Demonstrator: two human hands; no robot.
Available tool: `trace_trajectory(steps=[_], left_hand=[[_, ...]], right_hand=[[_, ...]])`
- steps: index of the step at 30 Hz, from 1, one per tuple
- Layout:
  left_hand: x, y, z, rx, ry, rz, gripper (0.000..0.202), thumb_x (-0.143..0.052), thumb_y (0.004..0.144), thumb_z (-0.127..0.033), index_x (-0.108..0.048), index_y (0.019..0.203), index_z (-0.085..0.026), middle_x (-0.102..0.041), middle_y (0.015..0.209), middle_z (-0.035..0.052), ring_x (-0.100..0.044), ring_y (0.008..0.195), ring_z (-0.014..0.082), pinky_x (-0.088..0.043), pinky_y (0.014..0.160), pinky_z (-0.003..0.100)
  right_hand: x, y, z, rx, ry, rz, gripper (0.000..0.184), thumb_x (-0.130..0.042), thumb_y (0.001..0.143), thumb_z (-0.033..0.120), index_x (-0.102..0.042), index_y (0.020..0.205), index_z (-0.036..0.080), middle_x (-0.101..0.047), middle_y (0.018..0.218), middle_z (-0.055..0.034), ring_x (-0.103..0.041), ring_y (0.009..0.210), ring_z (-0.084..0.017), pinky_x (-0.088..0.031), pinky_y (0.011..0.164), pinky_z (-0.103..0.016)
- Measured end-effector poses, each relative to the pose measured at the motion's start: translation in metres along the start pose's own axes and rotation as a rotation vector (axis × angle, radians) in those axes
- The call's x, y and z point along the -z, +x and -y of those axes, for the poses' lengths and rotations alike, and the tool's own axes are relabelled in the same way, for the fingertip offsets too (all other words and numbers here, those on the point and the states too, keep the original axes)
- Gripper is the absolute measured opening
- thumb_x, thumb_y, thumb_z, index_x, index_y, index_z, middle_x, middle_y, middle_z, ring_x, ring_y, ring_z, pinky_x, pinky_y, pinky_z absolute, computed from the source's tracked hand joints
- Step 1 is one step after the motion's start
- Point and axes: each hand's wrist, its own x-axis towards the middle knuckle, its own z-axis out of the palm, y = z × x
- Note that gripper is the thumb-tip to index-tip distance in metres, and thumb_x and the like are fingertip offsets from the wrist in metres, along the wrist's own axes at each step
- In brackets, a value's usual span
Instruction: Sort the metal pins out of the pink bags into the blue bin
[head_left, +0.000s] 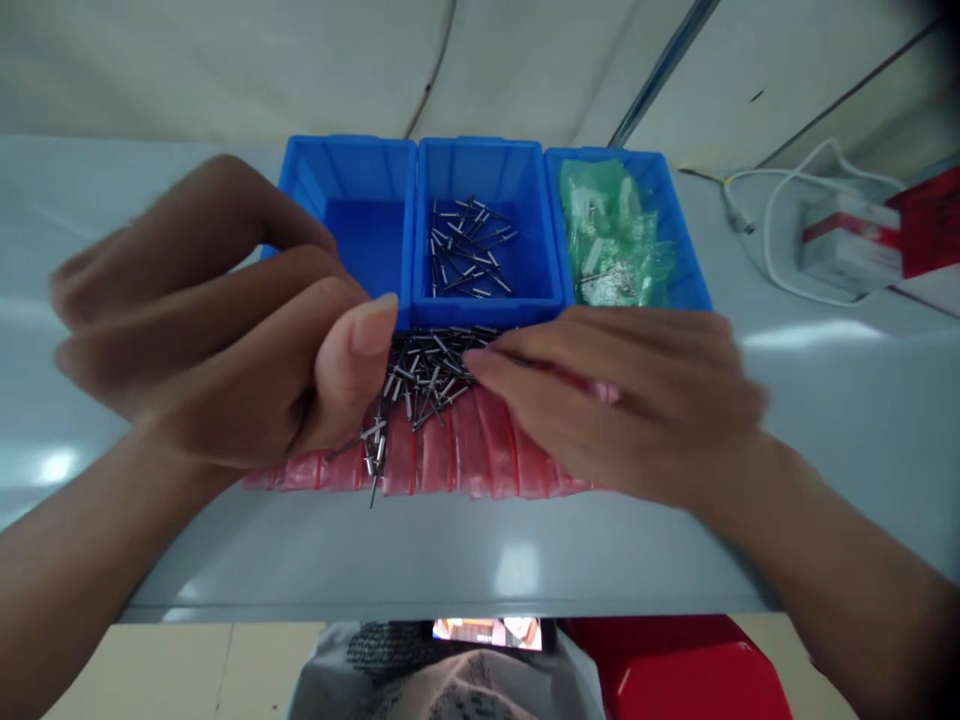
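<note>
My left hand [247,330] is raised above the left part of the table, its fingers curled in with the thumb pressed over them; whatever they enclose is hidden. My right hand [622,390], slightly blurred, reaches into a pile of silver blind rivets [427,370], with its fingertips pinched together on a rivet there. The pile lies on a row of pink plastic zip bags [450,450]. A few more rivets stick out just below my left thumb, past the bags' near edge; I cannot tell whether they touch the hand.
Three blue bins stand behind the pile: a bare left bin [367,240], a middle bin [487,160] holding loose rivets, and a right bin [682,250] with green plastic bags [607,220]. A white cable [772,220] and a box [847,240] lie right. Below is a red stool [690,670].
</note>
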Motion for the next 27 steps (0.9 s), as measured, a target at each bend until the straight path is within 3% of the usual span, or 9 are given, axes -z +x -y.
trace_trajectory(steps=[4, 9, 12, 15, 17, 19, 20, 24, 27], left_hand=[[-0.001, -0.006, 0.005, -0.085, 0.100, -0.001, 0.022, -0.079, 0.088, -0.049, -0.064, 0.083, -0.034, -0.065, 0.070, 0.0030, -0.081, 0.103, 0.0352, -0.060, 0.070, 0.057], [0.007, -0.012, 0.009, -0.199, 0.122, -0.138, 0.020, -0.056, 0.099, -0.028, -0.051, 0.080, -0.029, -0.056, 0.063, 0.0039, -0.075, 0.078, 0.0295, -0.048, 0.059, 0.053], [0.016, -0.010, 0.007, -0.157, 0.115, -0.009, 0.021, -0.054, 0.101, -0.028, -0.052, 0.081, -0.028, -0.057, 0.068, 0.0055, -0.076, 0.084, 0.0304, -0.057, 0.067, 0.057], [0.023, -0.005, 0.007, -0.174, 0.098, 0.124, 0.011, -0.061, 0.101, -0.030, -0.061, 0.091, -0.032, -0.066, 0.074, 0.0039, -0.077, 0.087, 0.0295, -0.059, 0.070, 0.057], [0.022, -0.001, 0.007, -0.240, 0.073, 0.061, 0.007, -0.064, 0.103, -0.038, -0.065, 0.097, -0.034, -0.072, 0.080, 0.0021, -0.076, 0.084, 0.0283, -0.058, 0.069, 0.053], [0.018, 0.002, 0.004, -0.292, 0.061, -0.012, 0.022, -0.064, 0.105, -0.051, -0.070, 0.116, -0.033, -0.076, 0.089, 0.0036, -0.076, 0.087, 0.0296, -0.057, 0.070, 0.050], [0.016, 0.003, 0.002, -0.287, 0.071, 0.039, 0.036, -0.066, 0.105, -0.055, -0.069, 0.130, -0.029, -0.079, 0.099, 0.0064, -0.077, 0.094, 0.0309, -0.059, 0.073, 0.050], [0.013, 0.001, -0.002, -0.364, 0.133, 0.001, 0.049, -0.081, 0.099, -0.041, -0.066, 0.142, -0.023, -0.081, 0.107, 0.0062, -0.077, 0.098, 0.0294, -0.056, 0.072, 0.043], [0.014, 0.000, -0.003, -0.394, 0.107, 0.015, 0.041, -0.080, 0.098, -0.033, -0.069, 0.137, -0.025, -0.081, 0.101, 0.0054, -0.078, 0.096, 0.0299, -0.057, 0.072, 0.043]], right_hand=[[-0.004, -0.005, -0.006, 0.255, -0.208, 0.177, 0.027, -0.059, 0.112, 0.009, -0.084, 0.116, 0.019, -0.087, 0.108, -0.0028, -0.078, 0.088, -0.018, -0.057, 0.064, -0.034], [-0.006, -0.005, -0.007, 0.245, -0.192, 0.165, 0.029, -0.054, 0.113, 0.008, -0.083, 0.111, 0.016, -0.085, 0.105, -0.0049, -0.076, 0.089, -0.018, -0.060, 0.072, -0.034], [-0.008, -0.006, -0.007, 0.237, -0.176, 0.087, 0.022, -0.062, 0.111, 0.009, -0.081, 0.105, 0.017, -0.082, 0.099, -0.0028, -0.074, 0.088, -0.016, -0.061, 0.073, -0.032], [-0.006, -0.006, -0.005, 0.144, -0.140, 0.010, 0.014, -0.070, 0.107, 0.009, -0.080, 0.111, 0.017, -0.084, 0.104, -0.0029, -0.077, 0.095, -0.016, -0.064, 0.079, -0.030], [-0.002, -0.004, -0.002, 0.038, -0.031, -0.038, 0.015, -0.075, 0.104, 0.009, -0.081, 0.114, 0.019, -0.086, 0.108, -0.0030, -0.080, 0.098, -0.014, -0.067, 0.085, -0.028], [0.002, -0.001, 0.001, -0.074, 0.097, -0.073, 0.015, -0.076, 0.105, 0.010, -0.083, 0.111, 0.022, -0.088, 0.108, -0.0018, -0.083, 0.100, -0.013, -0.068, 0.090, -0.025], [0.003, 0.000, 0.003, -0.142, 0.172, -0.116, 0.015, -0.075, 0.105, 0.011, -0.084, 0.108, 0.023, -0.088, 0.105, -0.0009, -0.083, 0.099, -0.013, -0.069, 0.090, -0.026], [0.005, 0.004, 0.011, -0.394, 0.427, -0.285, 0.025, -0.078, 0.103, 0.015, -0.090, 0.112, 0.035, -0.087, 0.099, 0.0058, -0.081, 0.083, -0.019, -0.072, 0.073, -0.034], [0.004, 0.006, 0.015, -0.450, 0.424, -0.219, 0.040, -0.075, 0.103, 0.015, -0.090, 0.116, 0.049, -0.087, 0.099, 0.0088, -0.078, 0.074, -0.024, -0.071, 0.066, -0.038]])
